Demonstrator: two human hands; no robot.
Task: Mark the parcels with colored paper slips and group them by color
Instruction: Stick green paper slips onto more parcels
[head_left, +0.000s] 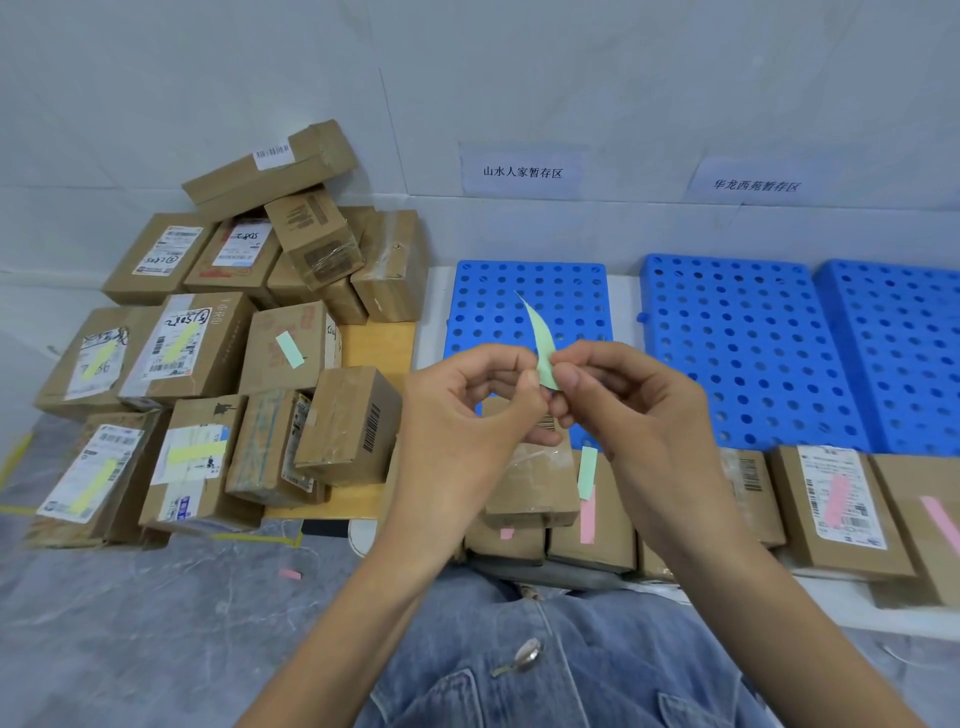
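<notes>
Green paper slip (540, 343) up in front, pinched at its lower end between thumb and forefinger of the left hand (467, 410) and of the right hand (623, 400). Other fingers of both loosely curled. Upper end of the slip curling free to a point over the nearest blue perforated pallet (524, 291).

Just below the hands, a small cardboard parcel (530, 483) on top of a row of others. At its right edge a second green slip (587, 473), perhaps stuck on, though hard to tell from here. Directly beneath that, a pink slip (587, 519) on the lower parcel. Further right, a labelled parcel (841, 519) marked pink as well.

To the left, a pile of parcels (218, 364) on the floor and on a wooden board (379, 338). Several carrying yellow slips (176, 343), one a green strip (289, 349). Loose pink scrap (290, 574) on the grey floor near the knee.

Beyond, two more blue pallets (743, 353) side by side against the wall, with paper signs (522, 171) taped above.
</notes>
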